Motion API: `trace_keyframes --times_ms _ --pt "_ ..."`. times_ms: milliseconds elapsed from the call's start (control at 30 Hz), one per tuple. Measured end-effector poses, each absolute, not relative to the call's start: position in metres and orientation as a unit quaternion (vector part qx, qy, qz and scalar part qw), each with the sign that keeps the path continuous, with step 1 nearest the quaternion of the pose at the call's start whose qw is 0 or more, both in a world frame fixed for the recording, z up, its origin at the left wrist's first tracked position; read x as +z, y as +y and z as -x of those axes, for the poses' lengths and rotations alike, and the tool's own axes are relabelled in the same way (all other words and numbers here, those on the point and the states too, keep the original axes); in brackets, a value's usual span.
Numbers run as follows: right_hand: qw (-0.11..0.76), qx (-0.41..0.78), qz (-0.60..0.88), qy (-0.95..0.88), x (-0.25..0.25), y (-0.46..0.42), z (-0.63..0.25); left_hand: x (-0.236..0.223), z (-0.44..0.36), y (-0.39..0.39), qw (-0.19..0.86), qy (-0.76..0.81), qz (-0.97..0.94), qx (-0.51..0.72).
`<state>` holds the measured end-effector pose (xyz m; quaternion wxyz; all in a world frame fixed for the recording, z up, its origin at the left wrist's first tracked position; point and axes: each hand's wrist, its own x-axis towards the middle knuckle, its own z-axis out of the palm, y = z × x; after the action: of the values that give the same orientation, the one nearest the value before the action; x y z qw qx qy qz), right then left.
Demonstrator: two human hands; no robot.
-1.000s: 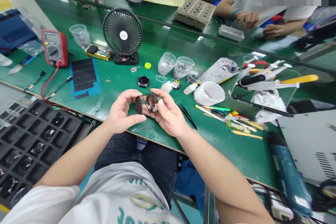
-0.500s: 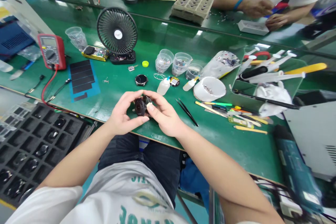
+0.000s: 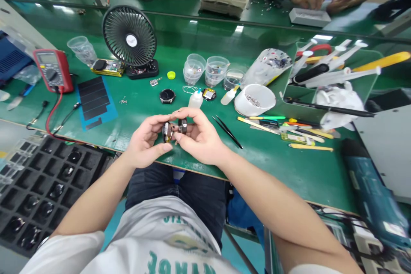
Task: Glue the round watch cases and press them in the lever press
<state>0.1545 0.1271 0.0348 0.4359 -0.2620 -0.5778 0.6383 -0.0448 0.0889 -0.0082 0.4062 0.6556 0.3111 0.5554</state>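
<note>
Close to the bench's front edge, my left hand is closed around an opened watch case, with inner parts showing on its right side. My right hand pinches a dark round watch part just right of the case. A narrow gap lies between the two pieces; whether something joins them I cannot tell. Beyond my hands lie another round watch, a small white bottle and a watch module with a yellow-edged battery. Black tweezers rest right of my right hand.
A black fan, a red multimeter and clear cups stand on the green bench. To the right are a white tub, scattered hand tools and a heat gun. A foam tray sits lower left. Co-workers' hands are opposite.
The two watch pieces, close together before, are now spread apart and turned so the inside shows. My hands have shifted slightly, and the whole view has moved a little.
</note>
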Motion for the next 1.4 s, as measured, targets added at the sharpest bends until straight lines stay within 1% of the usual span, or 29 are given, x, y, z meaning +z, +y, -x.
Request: trace_keyframes --times_ms 133,333,600,833,933,1033,1100,1133,1300,1400 --pt "0.436 0.585 0.277 -0.625 0.036 0.127 -0.158 -0.010 0.046 0.089 0.404 0.306 -0.662 0.552" --pt "0.430 0.591 0.241 -0.639 0.035 0.128 -0.159 -0.016 0.047 0.089 0.385 0.322 -0.661 0.558" --pt "0.440 0.567 0.203 -0.666 0.027 0.132 -0.159 -0.012 0.044 0.091 0.403 0.298 -0.647 0.575" --pt "0.420 0.553 0.217 -0.686 0.025 0.133 -0.160 -0.014 0.041 0.093 0.365 0.289 -0.670 0.579" --pt "0.416 0.517 0.244 -0.707 0.024 0.133 -0.159 -0.017 0.042 0.093 0.332 0.320 -0.686 0.563" --pt "0.439 0.445 0.252 -0.738 0.021 0.135 -0.159 -0.018 0.043 0.093 0.314 0.345 -0.700 0.541" --pt "0.445 0.427 0.254 -0.745 0.021 0.136 -0.159 -0.018 0.043 0.093 0.313 0.340 -0.705 0.537" --pt "0.442 0.442 0.256 -0.737 0.021 0.136 -0.160 -0.017 0.043 0.094 0.315 0.333 -0.705 0.541" --pt "0.412 0.608 0.243 -0.633 0.025 0.135 -0.159 -0.013 0.041 0.094 0.363 0.303 -0.658 0.585" --pt "0.420 0.639 0.245 -0.597 0.028 0.136 -0.161 -0.013 0.041 0.094 0.374 0.316 -0.637 0.595"
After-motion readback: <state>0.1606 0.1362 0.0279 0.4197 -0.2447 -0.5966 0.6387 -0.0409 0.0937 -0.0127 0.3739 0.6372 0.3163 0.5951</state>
